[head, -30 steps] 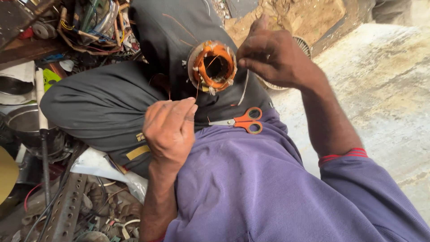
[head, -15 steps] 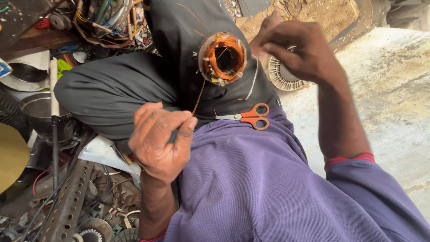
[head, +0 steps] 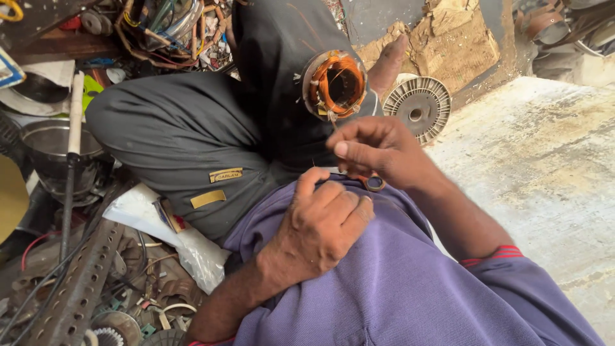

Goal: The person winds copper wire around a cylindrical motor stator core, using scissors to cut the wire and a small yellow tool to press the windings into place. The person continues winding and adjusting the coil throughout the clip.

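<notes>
Both hands (head: 320, 227) (head: 378, 150) seemingly pinch thin wire below copper-wound stator (head: 335, 85).

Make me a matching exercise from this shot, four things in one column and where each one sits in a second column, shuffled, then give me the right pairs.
Things
1. motor stator with copper windings
2. round finned metal disc
3. perforated metal bar
4. scissors

Places
A. lower left, among the scrap parts
B. on the lap, mostly hidden under the right hand
C. resting on the dark trouser leg, above both hands
D. on the ground by the bare foot, at the edge of the concrete slab

Pairs: 1-C, 2-D, 3-A, 4-B
</notes>
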